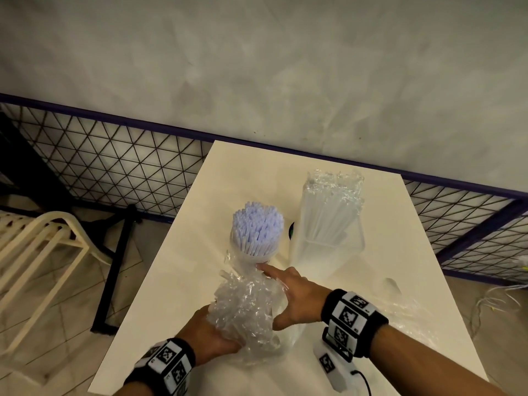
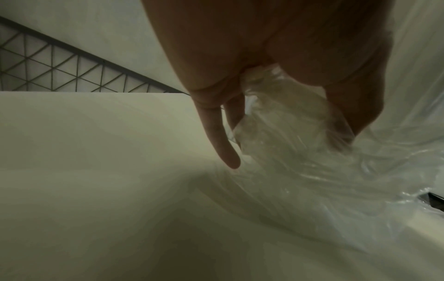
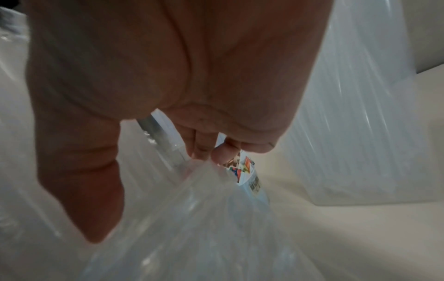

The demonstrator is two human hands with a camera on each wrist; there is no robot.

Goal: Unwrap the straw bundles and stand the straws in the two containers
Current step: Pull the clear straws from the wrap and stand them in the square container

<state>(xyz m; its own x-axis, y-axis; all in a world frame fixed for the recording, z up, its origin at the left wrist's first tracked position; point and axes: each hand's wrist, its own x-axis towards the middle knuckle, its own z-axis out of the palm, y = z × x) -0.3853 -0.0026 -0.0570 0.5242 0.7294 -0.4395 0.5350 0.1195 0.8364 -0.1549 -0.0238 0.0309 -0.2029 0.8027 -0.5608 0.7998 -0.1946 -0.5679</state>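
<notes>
On the cream table point(image 1: 177, 281) stands a round container point(image 1: 258, 248) packed with upright pale lilac straws point(image 1: 257, 224). To its right, a square clear container point(image 1: 328, 250) holds clear straws point(image 1: 331, 204), plastic still bunched at their tops. My left hand point(image 1: 217, 335) grips a crumpled clear plastic wrap point(image 1: 245, 312) that trails up to the round container's base. In the left wrist view this wrap point(image 2: 288, 133) sits bunched between thumb and fingers. My right hand point(image 1: 288, 295) is spread, index fingertip touching the round container's base. Its other fingers point(image 3: 204, 146) lie by the container's label point(image 3: 247, 176).
Another loose clear wrapper point(image 1: 411, 315) lies on the table's right side, and a white device with a black cable point(image 1: 334, 370) sits under my right wrist. A dark green object point(image 1: 291, 230) shows between the containers. A mesh fence point(image 1: 114, 161) and a cream chair point(image 1: 43, 244) stand left.
</notes>
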